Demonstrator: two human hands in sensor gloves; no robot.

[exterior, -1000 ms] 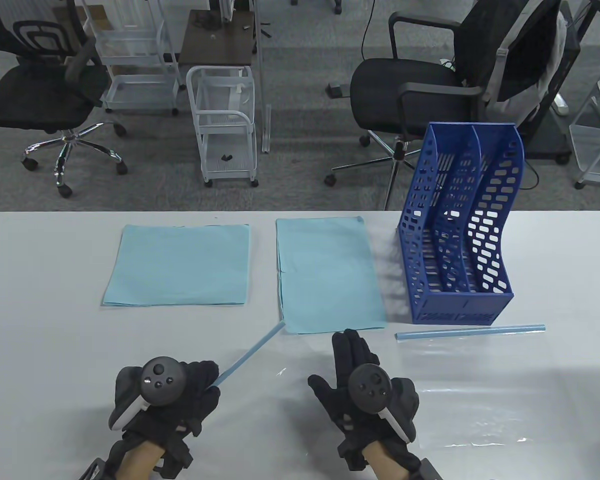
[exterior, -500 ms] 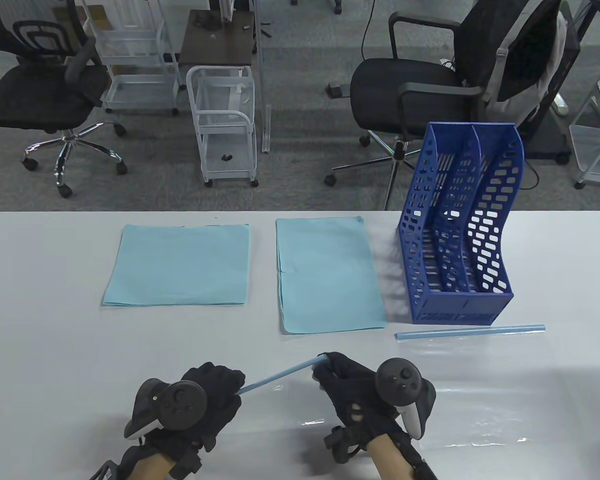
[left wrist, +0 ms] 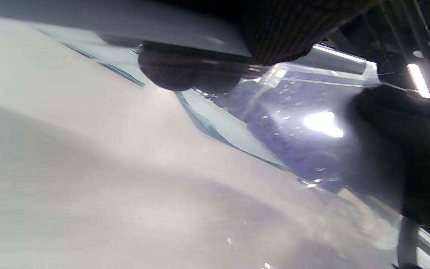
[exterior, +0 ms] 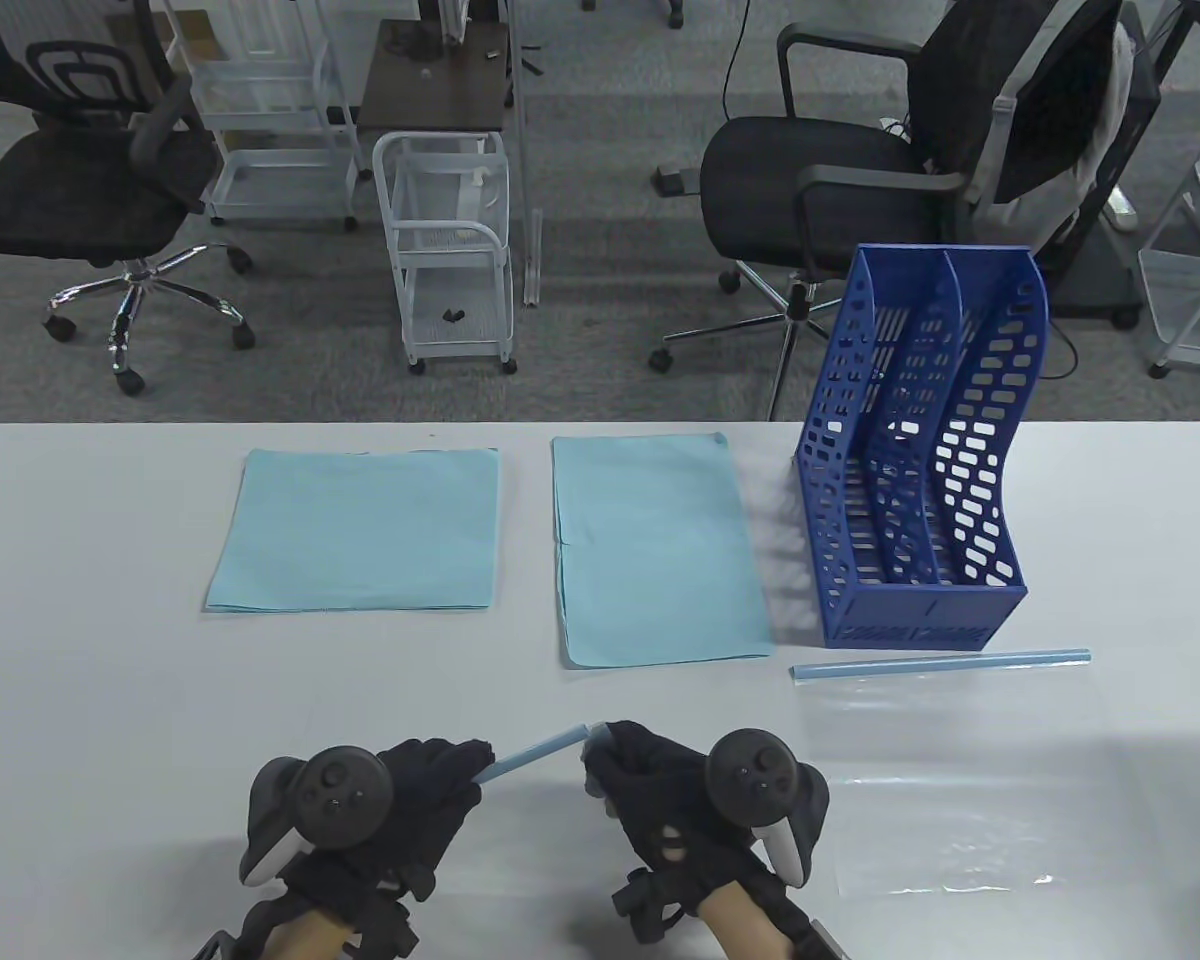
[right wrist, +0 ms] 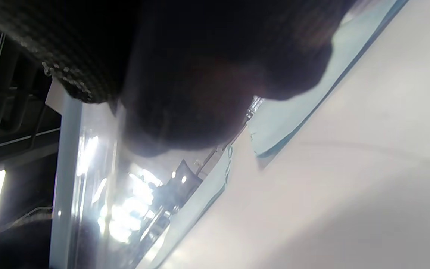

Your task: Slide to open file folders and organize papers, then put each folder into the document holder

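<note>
Nearest me, both hands sit low at the front edge of the desk. My left hand has its fingers curled round the near end of a thin blue slide bar; that grip is closed on the bar. My right hand curls its fingers round the bar's far end, so that grip is closed on it too. The bar runs slanted between the two hands, rising toward the right.

In the left wrist view a clear folder sheet hangs under the bar, glossy with glare. I cannot tell from the wrist views exactly how much of the sheet either hand has hold of.

To the right of my right hand a second clear folder lies flat on the desk, its own blue bar along its far edge, just in front of the holder.

Further out, one stack of blue paper lies in the middle of the desk with its long side running away from me, and a second stack lies to its left, well apart from it.

The blue holder stands upright on the far right of the desk, just beside the middle stack; its slots hold nothing I can see.

Beyond the desk are office chairs and white wire carts on a grey carpet.
</note>
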